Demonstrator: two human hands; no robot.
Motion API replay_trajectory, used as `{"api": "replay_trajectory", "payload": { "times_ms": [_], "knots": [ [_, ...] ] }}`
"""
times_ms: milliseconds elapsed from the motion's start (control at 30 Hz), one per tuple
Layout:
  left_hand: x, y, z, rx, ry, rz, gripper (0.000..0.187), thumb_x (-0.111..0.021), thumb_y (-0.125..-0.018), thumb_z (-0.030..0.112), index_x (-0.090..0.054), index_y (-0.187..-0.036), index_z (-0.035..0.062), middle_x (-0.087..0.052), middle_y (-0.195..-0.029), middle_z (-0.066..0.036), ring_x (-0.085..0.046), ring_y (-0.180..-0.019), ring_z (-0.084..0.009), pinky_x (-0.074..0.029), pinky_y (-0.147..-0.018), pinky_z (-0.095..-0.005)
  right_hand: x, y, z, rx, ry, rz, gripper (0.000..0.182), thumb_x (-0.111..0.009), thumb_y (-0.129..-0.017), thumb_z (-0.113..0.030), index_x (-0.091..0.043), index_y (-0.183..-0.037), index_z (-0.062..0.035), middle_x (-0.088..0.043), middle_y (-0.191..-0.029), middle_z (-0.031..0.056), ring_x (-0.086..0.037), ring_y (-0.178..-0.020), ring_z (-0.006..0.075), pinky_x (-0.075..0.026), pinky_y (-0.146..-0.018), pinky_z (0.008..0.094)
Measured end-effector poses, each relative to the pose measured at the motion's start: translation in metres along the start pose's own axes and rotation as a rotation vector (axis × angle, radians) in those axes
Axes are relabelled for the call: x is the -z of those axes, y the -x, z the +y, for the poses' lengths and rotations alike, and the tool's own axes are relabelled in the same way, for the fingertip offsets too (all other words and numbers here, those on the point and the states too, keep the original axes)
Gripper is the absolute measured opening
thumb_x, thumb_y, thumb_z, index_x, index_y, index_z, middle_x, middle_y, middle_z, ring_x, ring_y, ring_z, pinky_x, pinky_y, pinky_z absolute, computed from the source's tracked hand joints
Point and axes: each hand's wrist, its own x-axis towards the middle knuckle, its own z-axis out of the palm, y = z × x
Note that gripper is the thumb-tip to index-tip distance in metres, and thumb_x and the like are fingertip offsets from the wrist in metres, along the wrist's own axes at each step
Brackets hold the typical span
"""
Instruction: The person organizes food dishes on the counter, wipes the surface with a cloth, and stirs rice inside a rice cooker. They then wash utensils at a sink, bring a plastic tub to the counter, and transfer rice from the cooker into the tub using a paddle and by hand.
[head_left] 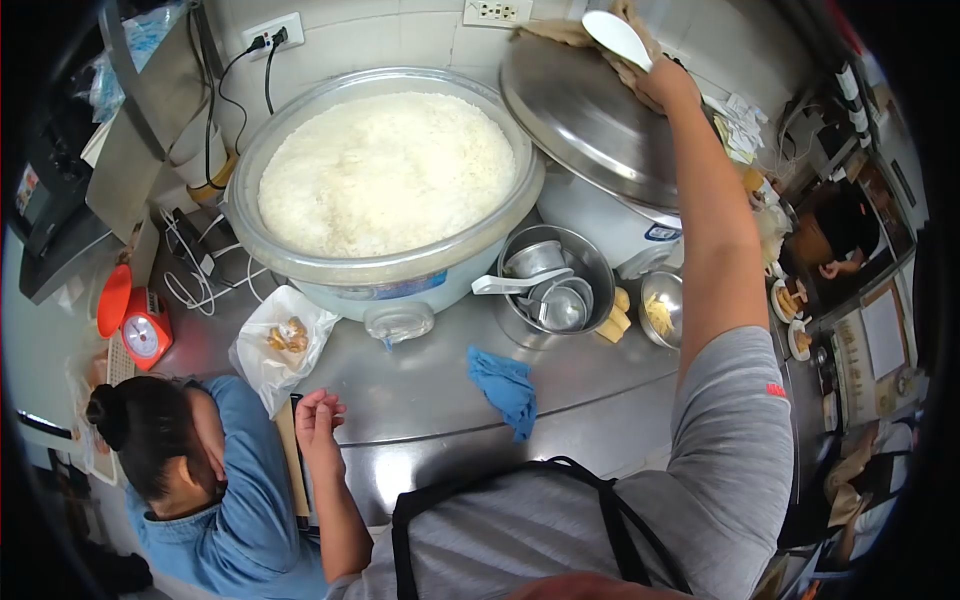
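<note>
My right hand [668,84] is closed round the handle of a white paddle [617,40] at the upper right, over a brown cloth [560,32] on the metal lid [585,115]. That lid rests tilted on a second large cooker [600,220]. Left of it stands an open cooker [385,245] full of white rice [385,170]. My left hand [320,410] is near the counter's front edge with its fingers curled, touching no object that I can make out. The white paper bag [300,362] with brown pieces lies just beyond it.
A metal pot [510,325] holds ladles and cups. Beside it are yellow pieces [615,322] and a bowl [670,282]. A blue cloth [503,385] lies in front. A person in blue [240,500] leans at the left, near a red scale [148,325].
</note>
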Motion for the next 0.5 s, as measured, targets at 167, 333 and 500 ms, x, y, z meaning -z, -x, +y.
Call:
{"api": "replay_trajectory", "payload": {
  "times_ms": [167, 333, 500],
  "knots": [
    [-0.009, 0.0, 0.001, -0.006, -0.03, 0.087, 0.019, -0.047, -0.083, 0.019, -0.049, -0.096, 0.006, -0.054, -0.086, -0.004, -0.052, -0.072, -0.0108, -0.038, -0.062, -0.0216, -0.045, -0.023, 0.029, 0.073, 0.049, -0.077, 0.044, -0.059, -0.064, -0.028, -0.054, -0.101, -0.0048, -0.057, -0.097, 0.0136, -0.055, -0.091, 0.0263, -0.044, -0.075, 0.0359],
    [-0.023, -0.01, 0.004, -0.057, -0.09, 0.091, 0.021, -0.047, -0.083, 0.019, -0.047, -0.099, 0.0058, -0.053, -0.086, -0.003, -0.051, -0.073, -0.0104, -0.038, -0.062, -0.0212, -0.049, -0.035, 0.046, 0.12, -0.053, -0.066, 0.057, -0.054, -0.066, -0.048, -0.054, -0.102, -0.0037, -0.056, -0.098, 0.0156, -0.054, -0.091, 0.0281, -0.042, -0.077, 0.0374],
    [-0.03, -0.043, 0.038, -0.21, -0.08, 0.213, 0.029, -0.047, -0.083, 0.021, -0.043, -0.107, 0.0044, -0.051, -0.091, -0.003, -0.05, -0.076, -0.01, -0.037, -0.064, -0.0208, -0.042, -0.043, 0.034, 0.097, -0.137, 0.03, 0.055, -0.038, -0.078, -0.05, -0.051, -0.106, -0.004, -0.052, -0.106, 0.0158, -0.049, -0.099, 0.0277, -0.038, -0.082, 0.0374]
  ]
}}
